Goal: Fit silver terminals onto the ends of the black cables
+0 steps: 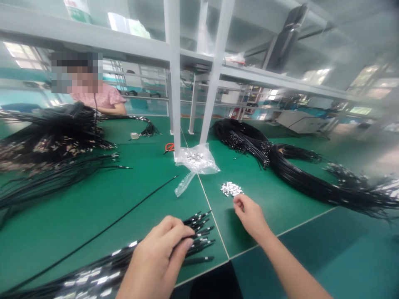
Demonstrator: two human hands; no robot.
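Near the front edge of the green table, my left hand (163, 251) is closed on a black cable at the ends of a cable bundle (109, 265). My right hand (249, 211) has its fingers pressed together at the lower right edge of a pile of small white and silver pieces (230, 189); whatever is between the fingertips is too small to make out. Behind the pile lies a clear plastic bag (202, 160) with similar small pieces in it. One single black cable (124, 214) runs diagonally across the table left of my left hand.
Large black cable bundles lie at the left (56, 137) and right (299, 178). White shelf posts (176, 83) rise behind the bag, beside an orange-handled tool (170, 147). A white roll (134, 136) lies farther back. A person in pink (109, 97) sits across the table.
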